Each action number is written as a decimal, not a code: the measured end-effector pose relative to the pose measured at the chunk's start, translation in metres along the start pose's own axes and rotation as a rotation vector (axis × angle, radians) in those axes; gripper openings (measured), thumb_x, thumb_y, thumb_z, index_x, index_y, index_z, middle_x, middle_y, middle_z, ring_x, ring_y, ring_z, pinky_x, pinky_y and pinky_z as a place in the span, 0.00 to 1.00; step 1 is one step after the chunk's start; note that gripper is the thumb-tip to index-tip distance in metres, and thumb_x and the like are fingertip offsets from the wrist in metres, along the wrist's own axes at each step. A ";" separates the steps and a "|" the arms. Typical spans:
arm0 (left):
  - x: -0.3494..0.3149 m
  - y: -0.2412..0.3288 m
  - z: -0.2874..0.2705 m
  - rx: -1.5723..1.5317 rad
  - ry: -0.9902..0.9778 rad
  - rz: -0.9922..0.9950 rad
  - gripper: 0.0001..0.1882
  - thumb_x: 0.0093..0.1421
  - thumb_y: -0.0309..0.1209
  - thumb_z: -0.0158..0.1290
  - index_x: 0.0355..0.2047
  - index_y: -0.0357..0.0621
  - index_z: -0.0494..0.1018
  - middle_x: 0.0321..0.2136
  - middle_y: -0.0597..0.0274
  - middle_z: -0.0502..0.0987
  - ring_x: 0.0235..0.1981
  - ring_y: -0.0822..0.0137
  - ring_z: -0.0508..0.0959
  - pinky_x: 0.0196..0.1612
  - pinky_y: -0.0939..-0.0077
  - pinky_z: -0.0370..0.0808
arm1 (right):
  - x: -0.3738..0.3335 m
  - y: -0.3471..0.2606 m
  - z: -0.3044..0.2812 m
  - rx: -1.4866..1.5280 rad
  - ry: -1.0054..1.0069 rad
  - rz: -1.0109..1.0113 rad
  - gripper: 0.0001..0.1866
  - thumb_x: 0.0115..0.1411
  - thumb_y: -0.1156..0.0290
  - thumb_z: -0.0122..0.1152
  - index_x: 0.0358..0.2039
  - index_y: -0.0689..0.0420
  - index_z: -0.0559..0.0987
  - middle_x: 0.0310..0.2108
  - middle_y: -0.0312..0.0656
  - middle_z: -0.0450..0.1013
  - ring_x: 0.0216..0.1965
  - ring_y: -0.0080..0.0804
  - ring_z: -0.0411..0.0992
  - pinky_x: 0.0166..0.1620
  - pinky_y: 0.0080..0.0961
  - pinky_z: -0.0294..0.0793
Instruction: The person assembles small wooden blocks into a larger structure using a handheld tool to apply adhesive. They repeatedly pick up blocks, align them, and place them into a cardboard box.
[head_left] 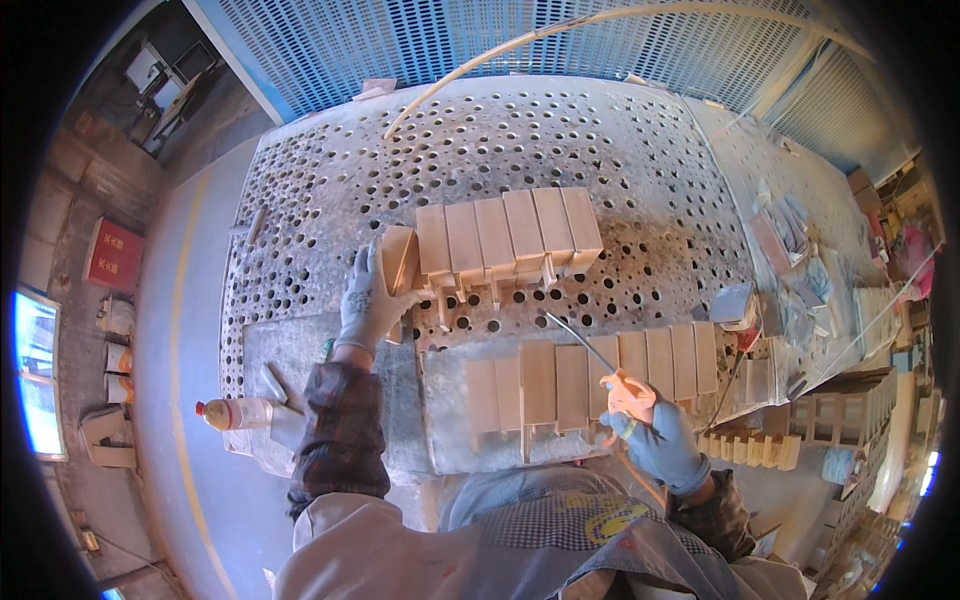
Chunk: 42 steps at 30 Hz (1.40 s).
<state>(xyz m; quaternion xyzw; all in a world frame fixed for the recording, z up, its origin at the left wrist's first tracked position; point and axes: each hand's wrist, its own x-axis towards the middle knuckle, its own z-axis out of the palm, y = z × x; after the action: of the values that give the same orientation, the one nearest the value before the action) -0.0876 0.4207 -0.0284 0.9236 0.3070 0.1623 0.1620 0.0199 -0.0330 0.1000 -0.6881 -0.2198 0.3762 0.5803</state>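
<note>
My left hand (368, 308), in a grey glove, is closed around a wooden block (398, 257) at the left end of the far row. Several more pale wooden blocks (508, 235) stand side by side there, with narrow tabs on their near side. My right hand (662, 447), also gloved, grips an air blow gun (630, 394) with an orange body. Its thin metal nozzle (580, 338) points up and left toward the gap below the far row. A second row of wooden blocks (632, 362) lies between the blow gun and the table's near part.
The grey worktable (330, 200) is full of round holes. A bottle with a red cap (238, 414) lies at its left edge. A sanding block (734, 305) and crumpled sheets (785, 230) are at the right. A pale hose (560, 30) arches over the back beside blue perforated panels (400, 45).
</note>
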 end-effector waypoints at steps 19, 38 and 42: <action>-0.146 0.156 -0.053 -1.913 0.090 -0.526 0.24 0.73 0.41 0.49 0.60 0.36 0.70 0.48 0.62 0.79 0.46 0.69 0.79 0.50 0.74 0.77 | -0.018 -0.004 -0.031 0.340 -0.466 -0.057 0.25 0.72 0.70 0.54 0.66 0.63 0.64 0.34 0.37 0.74 0.26 0.17 0.72 0.26 0.18 0.80; -0.119 0.116 -0.012 -0.103 0.191 -0.134 0.37 0.61 0.43 0.62 0.65 0.39 0.64 0.52 0.40 0.77 0.53 0.42 0.78 0.56 0.55 0.75 | -0.048 0.001 -0.085 0.187 -0.137 0.163 0.27 0.70 0.70 0.59 0.66 0.59 0.66 0.34 0.34 0.78 0.20 0.13 0.67 0.21 0.14 0.67; -0.028 0.068 0.002 0.015 0.145 -0.032 0.44 0.57 0.42 0.65 0.69 0.41 0.57 0.50 0.42 0.79 0.49 0.43 0.80 0.51 0.53 0.77 | -0.035 -0.008 -0.055 0.059 -0.123 0.173 0.22 0.70 0.73 0.58 0.63 0.63 0.70 0.37 0.33 0.75 0.27 0.14 0.68 0.26 0.15 0.68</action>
<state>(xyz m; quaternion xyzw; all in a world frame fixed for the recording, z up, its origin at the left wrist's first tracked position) -0.0730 0.3516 -0.0092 0.9056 0.3340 0.2239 0.1351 0.0418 -0.0926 0.1191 -0.6628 -0.1835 0.4727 0.5510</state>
